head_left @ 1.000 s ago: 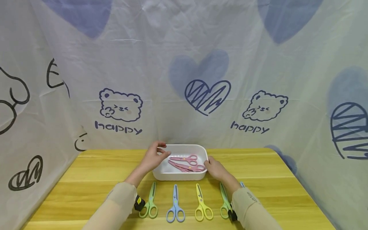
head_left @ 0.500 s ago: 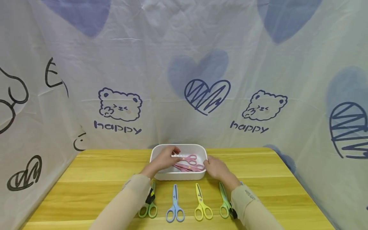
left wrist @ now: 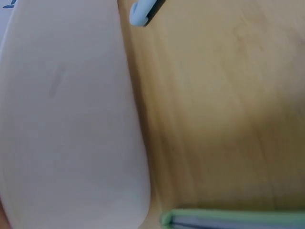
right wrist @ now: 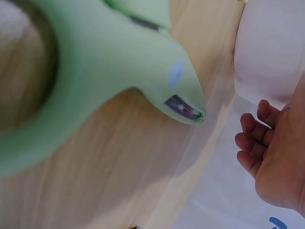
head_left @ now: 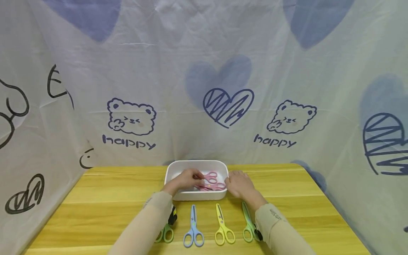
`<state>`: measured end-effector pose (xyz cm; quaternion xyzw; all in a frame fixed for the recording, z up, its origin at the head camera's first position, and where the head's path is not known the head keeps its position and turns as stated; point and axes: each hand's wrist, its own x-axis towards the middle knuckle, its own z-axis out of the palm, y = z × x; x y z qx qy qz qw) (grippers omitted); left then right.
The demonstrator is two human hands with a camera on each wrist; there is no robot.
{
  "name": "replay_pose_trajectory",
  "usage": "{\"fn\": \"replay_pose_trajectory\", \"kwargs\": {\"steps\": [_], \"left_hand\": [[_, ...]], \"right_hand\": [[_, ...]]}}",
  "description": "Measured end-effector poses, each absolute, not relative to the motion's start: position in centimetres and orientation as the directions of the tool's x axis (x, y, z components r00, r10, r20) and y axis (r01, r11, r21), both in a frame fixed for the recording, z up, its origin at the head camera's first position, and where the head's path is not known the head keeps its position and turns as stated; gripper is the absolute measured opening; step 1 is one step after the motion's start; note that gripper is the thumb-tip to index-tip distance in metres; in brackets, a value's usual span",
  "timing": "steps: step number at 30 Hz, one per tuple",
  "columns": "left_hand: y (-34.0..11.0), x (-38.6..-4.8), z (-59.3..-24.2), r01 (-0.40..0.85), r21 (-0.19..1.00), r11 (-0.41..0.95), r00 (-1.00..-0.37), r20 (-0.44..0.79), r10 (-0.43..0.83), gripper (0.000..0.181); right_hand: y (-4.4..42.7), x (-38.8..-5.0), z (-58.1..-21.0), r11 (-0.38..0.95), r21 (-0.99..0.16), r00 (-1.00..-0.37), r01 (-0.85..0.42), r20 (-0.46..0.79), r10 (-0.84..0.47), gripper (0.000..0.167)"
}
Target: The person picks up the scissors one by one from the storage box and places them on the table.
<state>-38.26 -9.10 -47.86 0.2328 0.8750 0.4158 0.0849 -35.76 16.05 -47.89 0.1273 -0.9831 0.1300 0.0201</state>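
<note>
Your left hand (head_left: 188,179) is inside the white box (head_left: 199,194), which stands close to the far edge of the counter (head_left: 287,198). The pink scissors (head_left: 211,186) lie in the box, with their handles toward its right wall, and your left fingers bend over the blade part. Whether this grip already grasps a blade or only touches it, I cannot tell. Your right hand (head_left: 239,184) is at the right edge of the box, its fingers loosely bent outside; the thumb is not clear, so I cannot tell if this grip pinches the wall.

To do this reaching well, I would let the right hand steady that edge, so the box does not slide. The pink pairs seem to overlap, so it is better to pinch one pair alone, near the joint, and to lift it flat, so that the neighbour does not come with it. Please mind your left sleeve (head_left: 143,226): it passes over one pair of green scissors (head_left: 166,230), beside the blue scissors (head_left: 193,225), and a low forearm could push them out of their row
</note>
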Motion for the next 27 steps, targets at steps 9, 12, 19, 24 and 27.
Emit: {"fn": "replay_pose_trajectory", "kwargs": {"steps": [9, 12, 19, 24, 27], "left_hand": [[-8.4, -38.5, -48.5, 0.352, 0.710, 0.610, -0.867, 0.000, 0.499, 0.020], [-8.2, -38.7, -48.6, 0.357, 0.699, 0.619, -0.862, -0.008, 0.506, 0.018], [-8.1, -38.8, -48.9, 0.354, 0.676, 0.647, -0.868, -0.019, 0.496, 0.016], [-8.0, -38.8, -48.9, 0.354, 0.658, 0.664, -0.872, -0.025, 0.489, 0.018], [-8.0, -38.8, -48.9, 0.359, 0.648, 0.672, -0.871, -0.027, 0.491, 0.018]], "right_hand": [[16.0, -35.8, -47.8, 0.938, -0.242, -0.969, -0.246, 0.052, -0.241, 0.050], [16.0, -35.7, -47.6, 0.939, -0.238, -0.969, -0.247, 0.054, -0.241, 0.049], [16.0, -35.8, -47.7, 0.941, -0.220, -0.966, -0.258, 0.072, -0.249, 0.047], [16.1, -36.0, -47.9, 0.942, -0.216, -0.967, -0.255, 0.063, -0.247, 0.048], [16.1, -36.0, -48.0, 0.941, -0.219, -0.966, -0.257, 0.068, -0.248, 0.048]]}}
